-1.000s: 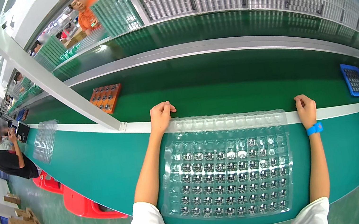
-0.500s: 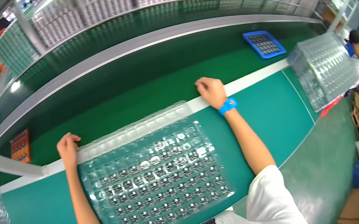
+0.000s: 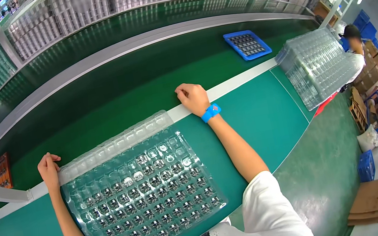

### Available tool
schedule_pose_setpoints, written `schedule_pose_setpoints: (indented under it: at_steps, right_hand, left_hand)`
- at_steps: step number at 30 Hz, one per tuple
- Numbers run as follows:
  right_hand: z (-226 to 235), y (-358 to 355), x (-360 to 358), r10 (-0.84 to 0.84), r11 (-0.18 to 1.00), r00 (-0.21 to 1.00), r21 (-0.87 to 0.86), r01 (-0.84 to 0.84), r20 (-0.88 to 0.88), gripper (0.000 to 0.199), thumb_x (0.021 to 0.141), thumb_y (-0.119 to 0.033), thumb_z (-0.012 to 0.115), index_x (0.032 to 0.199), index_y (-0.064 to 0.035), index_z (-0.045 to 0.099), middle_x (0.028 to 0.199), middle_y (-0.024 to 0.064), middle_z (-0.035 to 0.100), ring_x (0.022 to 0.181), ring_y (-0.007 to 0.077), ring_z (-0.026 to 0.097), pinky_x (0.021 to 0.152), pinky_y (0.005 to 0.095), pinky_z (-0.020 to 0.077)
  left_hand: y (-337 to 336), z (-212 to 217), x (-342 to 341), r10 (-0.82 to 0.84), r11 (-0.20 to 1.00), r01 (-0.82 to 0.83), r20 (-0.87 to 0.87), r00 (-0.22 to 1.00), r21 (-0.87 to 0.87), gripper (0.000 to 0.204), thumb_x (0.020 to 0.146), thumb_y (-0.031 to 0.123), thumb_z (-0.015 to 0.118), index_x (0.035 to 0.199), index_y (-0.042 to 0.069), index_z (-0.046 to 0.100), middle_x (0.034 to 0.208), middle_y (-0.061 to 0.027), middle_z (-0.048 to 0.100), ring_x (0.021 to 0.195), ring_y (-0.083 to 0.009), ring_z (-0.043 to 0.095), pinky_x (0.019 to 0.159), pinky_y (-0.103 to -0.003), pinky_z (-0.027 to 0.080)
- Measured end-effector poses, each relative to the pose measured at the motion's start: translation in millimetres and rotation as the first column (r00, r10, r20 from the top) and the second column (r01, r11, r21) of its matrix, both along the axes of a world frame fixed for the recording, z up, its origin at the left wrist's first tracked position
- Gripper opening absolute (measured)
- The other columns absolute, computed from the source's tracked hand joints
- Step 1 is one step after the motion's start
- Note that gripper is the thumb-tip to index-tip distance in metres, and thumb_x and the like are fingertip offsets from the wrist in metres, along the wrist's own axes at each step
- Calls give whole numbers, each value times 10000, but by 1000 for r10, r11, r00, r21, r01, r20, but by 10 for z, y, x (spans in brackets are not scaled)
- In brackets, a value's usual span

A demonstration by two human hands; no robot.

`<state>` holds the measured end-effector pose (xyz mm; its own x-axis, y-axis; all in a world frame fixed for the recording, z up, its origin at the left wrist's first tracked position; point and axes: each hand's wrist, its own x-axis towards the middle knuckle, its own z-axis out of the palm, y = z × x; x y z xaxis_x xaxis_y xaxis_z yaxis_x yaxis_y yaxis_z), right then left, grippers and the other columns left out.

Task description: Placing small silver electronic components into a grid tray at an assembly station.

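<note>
A clear plastic blister tray [image 3: 141, 192] lies on the green table [image 3: 259, 115] right in front of me, its many pockets filled with small dark parts. My left hand [image 3: 49, 169] rests with curled fingers at the tray's far left corner, touching it. My right hand [image 3: 192, 98], with a blue wristband [image 3: 211, 112], lies curled on the white strip [image 3: 238, 80] along the table's far edge, a little to the right of the tray's far right corner and apart from it.
Beyond the white strip runs a dark green conveyor belt [image 3: 141, 76] carrying a blue tray [image 3: 247, 44] and, at far left, an orange tray [image 3: 1, 171]. A stack of clear empty trays [image 3: 318, 65] stands at right. A person [image 3: 350, 34] stands behind it.
The view has swung to the right, bringing the stack of clear trays and the blue tray closer to the middle. My hands have stayed at the tray's far edge.
</note>
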<state>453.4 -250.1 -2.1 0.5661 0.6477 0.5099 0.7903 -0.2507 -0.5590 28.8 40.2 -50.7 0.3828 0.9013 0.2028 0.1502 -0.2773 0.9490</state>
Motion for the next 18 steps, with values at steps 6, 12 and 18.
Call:
schedule_pose_setpoints:
  at_steps: [6, 12, 18]
  right_hand:
    - [19, 7, -14, -1, 1000, 1000, -17, 0, -20, 115, 796, -120, 590, 814, -44, 674, 713, 119, 651, 636, 279, 629, 592, 368, 500]
    - [33, 12, -29, -28, 998, 998, -53, 25, -52, 120, 800, -135, 583, 801, -58, 674, 724, 109, 658, 673, 304, 629, 615, 402, 504]
    - [10, 1, -5, -19, 1000, 1000, -14, 19, 10, 129, 799, -128, 587, 817, -39, 679, 697, 123, 646, 609, 261, 627, 574, 351, 492]
  left_hand:
    - [60, -56, -31, 8, 1000, -8, -9, 1000, 4, 344, 962, 186, 454, 715, -12, 591, 676, -65, 626, 429, -50, 394, 428, -218, 318]
    - [71, -57, -31, 4, 1000, -4, -11, 1000, -10, 321, 956, 180, 463, 724, -5, 586, 681, -68, 619, 435, -54, 395, 433, -213, 310]
    - [95, -100, -26, -12, 1000, 12, 3, 1000, -5, 336, 965, 189, 454, 719, -4, 580, 681, -63, 618, 432, -49, 390, 429, -212, 311]
